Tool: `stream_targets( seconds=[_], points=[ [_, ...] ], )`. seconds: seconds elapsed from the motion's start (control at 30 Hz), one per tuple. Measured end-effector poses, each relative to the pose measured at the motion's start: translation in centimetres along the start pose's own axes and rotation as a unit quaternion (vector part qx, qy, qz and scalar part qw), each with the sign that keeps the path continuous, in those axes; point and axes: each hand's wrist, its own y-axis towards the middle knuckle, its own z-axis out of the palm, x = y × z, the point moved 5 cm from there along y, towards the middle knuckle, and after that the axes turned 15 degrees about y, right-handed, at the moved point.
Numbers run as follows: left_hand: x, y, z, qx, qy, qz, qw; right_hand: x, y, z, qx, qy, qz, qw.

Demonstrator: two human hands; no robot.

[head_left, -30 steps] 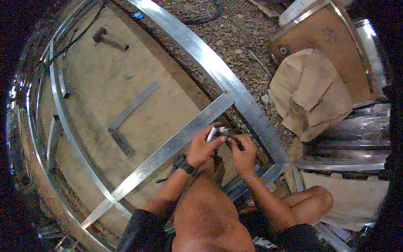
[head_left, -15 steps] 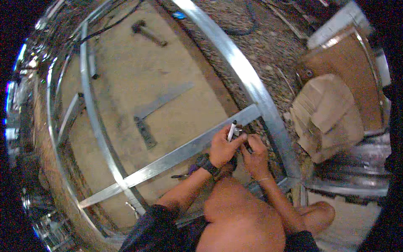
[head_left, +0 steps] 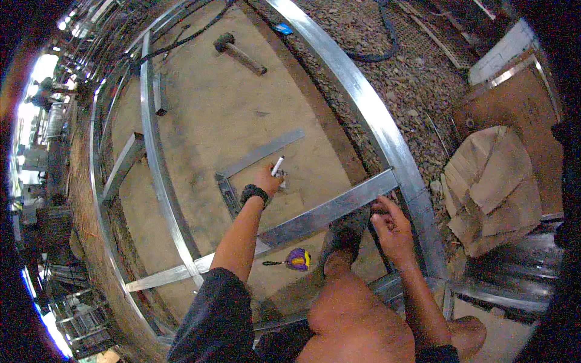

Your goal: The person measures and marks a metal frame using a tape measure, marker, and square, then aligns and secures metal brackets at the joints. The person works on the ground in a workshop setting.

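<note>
Spanning most of the view, a galvanised steel frame (head_left: 363,103) lies flat on a dusty concrete floor (head_left: 206,109), its long rails bowed by the lens and joined by a cross-piece (head_left: 330,209) running under the person's knee. Right of it sits gravel and a crumpled brown sack (head_left: 493,184); at the far end rests a hammer (head_left: 239,51). Inside the frame lies a steel carpenter's square (head_left: 242,166), and nearer the knee a purple tape measure (head_left: 298,259).

Half a second ago both hands were bunched together over the cross-piece, working on the white marker. Now they have separated — the left hand (head_left: 265,181), watch at the wrist, has reached out over the square's corner with its fingers closed around the marker (head_left: 277,165), tip pointing up and away. The right hand (head_left: 390,227) has stayed by the cross-piece, fingers loosely curled and open, holding nothing, fingertips touching the steel near the joint with the rail. Judging by that split, the marker looks ready for use and attention has moved to the square.
</note>
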Motion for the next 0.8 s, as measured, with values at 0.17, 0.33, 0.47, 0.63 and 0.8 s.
stream_targets(
  seconds=[0.17,0.33,0.47,0.63,0.8],
  points=[
    [2.3,-1.0,-2.2,-0.159,-0.006,-0.104,0.982,-3.7,-2.1,-3.5,-0.070,0.025,0.045,0.996],
    [14.5,-1.9,-2.9,-0.251,0.089,-0.299,0.916,-3.3,-2.5,-4.2,-0.081,0.029,0.020,0.996],
    [19.9,-1.3,-2.1,-0.173,0.008,-0.317,0.933,-2.5,-3.2,-4.0,-0.076,0.014,0.024,0.997],
    [17.6,-1.6,-3.0,-0.167,0.057,-0.370,0.912,-1.2,-5.6,-8.2,-0.163,0.021,0.045,0.985],
    [21.4,-2.8,-3.8,-0.137,0.087,-0.397,0.903,-1.8,-9.6,-13.9,-0.284,0.041,-0.002,0.958]
  ],
)
